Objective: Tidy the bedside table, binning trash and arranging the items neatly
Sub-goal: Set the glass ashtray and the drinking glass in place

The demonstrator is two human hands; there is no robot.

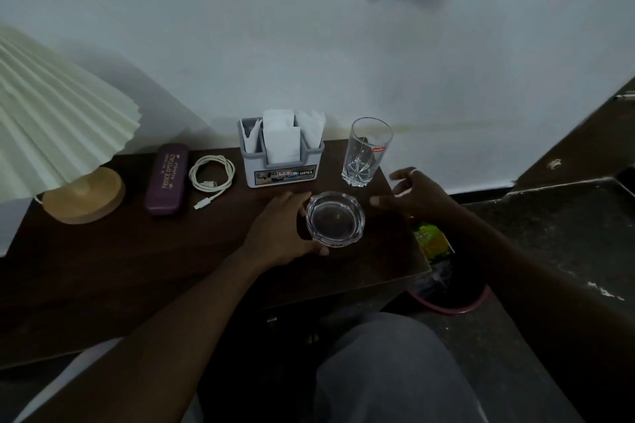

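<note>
Left grip curled round a clear, round glass ashtray on the dark wood bench, right grip open, fingers spread, holding nothing

Purple glasses case, white cable, cream pleated lampshade, dark brown table.

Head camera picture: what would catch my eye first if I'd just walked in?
Probably the two hands at the table's right end: the left hand curls around a clear glass ashtray, while the right hand hovers open beside it. Behind them stand a tall empty glass and a tissue holder; a pleated lamp fills the far left.
</note>
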